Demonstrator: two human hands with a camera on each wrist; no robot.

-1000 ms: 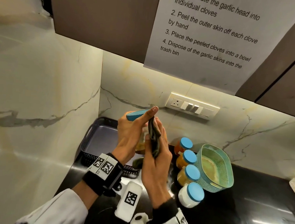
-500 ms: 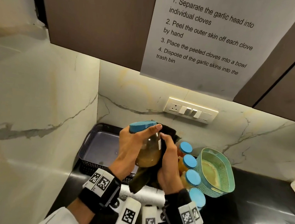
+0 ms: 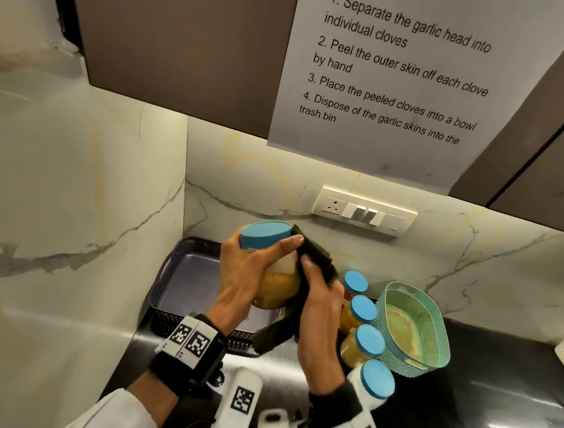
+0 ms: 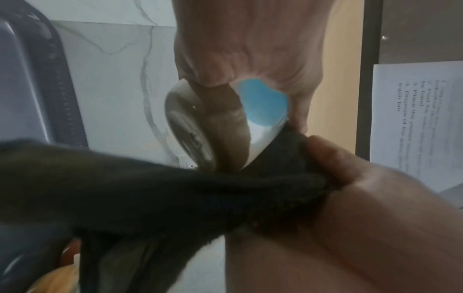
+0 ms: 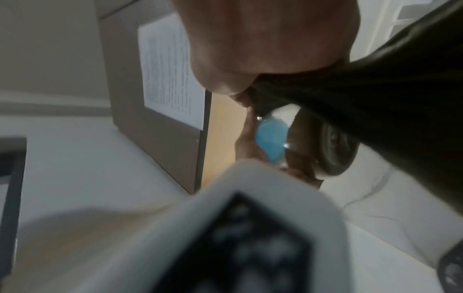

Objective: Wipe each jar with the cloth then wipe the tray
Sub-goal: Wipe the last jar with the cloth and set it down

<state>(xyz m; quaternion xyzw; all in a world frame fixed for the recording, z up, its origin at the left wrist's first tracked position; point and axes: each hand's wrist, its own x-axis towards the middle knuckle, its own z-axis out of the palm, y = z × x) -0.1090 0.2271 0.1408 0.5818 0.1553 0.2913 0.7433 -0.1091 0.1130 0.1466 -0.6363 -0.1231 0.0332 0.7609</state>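
My left hand [image 3: 248, 272] grips a clear jar [image 3: 277, 288] with a blue lid [image 3: 263, 234] and yellowish contents, held up above the dark tray [image 3: 180, 273]. My right hand [image 3: 317, 295] holds a dark cloth [image 3: 316, 257] wrapped against the jar's right side, its tail hanging below [image 3: 273, 336]. The left wrist view shows the jar's bottom [image 4: 200, 126] and the cloth [image 4: 175, 194] under my right thumb. In the right wrist view the cloth [image 5: 363, 103] covers most of the jar [image 5: 333, 150]. Several blue-lidded jars [image 3: 368, 341] stand in a row right of the tray.
A teal perforated basket [image 3: 414, 327] sits right of the jar row on the black counter [image 3: 479, 401]. Marble walls close in on the left and behind, with a switch plate [image 3: 362, 210]. Cabinets with a taped instruction sheet [image 3: 388, 69] hang overhead.
The jar has turned upright in my left hand, and my right hand has brought the cloth round the jar's side and slid it along it.
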